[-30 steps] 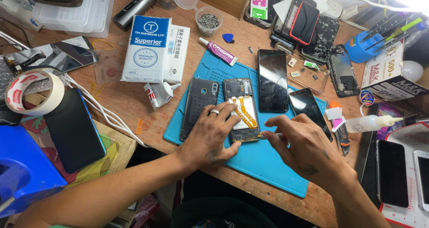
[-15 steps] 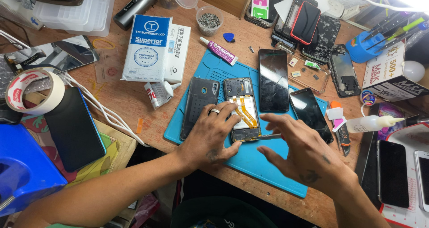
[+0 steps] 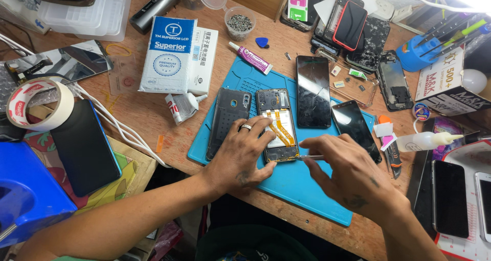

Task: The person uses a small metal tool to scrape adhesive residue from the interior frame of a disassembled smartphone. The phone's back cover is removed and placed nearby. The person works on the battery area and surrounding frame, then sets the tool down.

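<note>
An opened phone body (image 3: 276, 119) with orange flex cables lies on a blue work mat (image 3: 302, 187). My left hand (image 3: 244, 152), a ring on one finger, presses flat on the phone's lower left side and holds it down. My right hand (image 3: 347, 170) grips thin metal tweezers (image 3: 308, 157), their tip at the phone's lower right edge. A dark back cover (image 3: 227, 120) lies just left of the phone. A black screen panel (image 3: 313, 90) lies to its right, and another dark phone (image 3: 354, 128) lies tilted beside that.
A white boxed screen pack (image 3: 168, 54), glue tube (image 3: 251, 58), cup of screws (image 3: 239, 22), tape roll (image 3: 37, 105), dark phone (image 3: 84, 146), blue box (image 3: 25, 194), white squeeze bottle (image 3: 427, 140), several phones at the back and right, white cables (image 3: 115, 125).
My right hand has shifted slightly left, bringing the tweezers to the phone's lower right edge. My left hand stays pressed on the phone.
</note>
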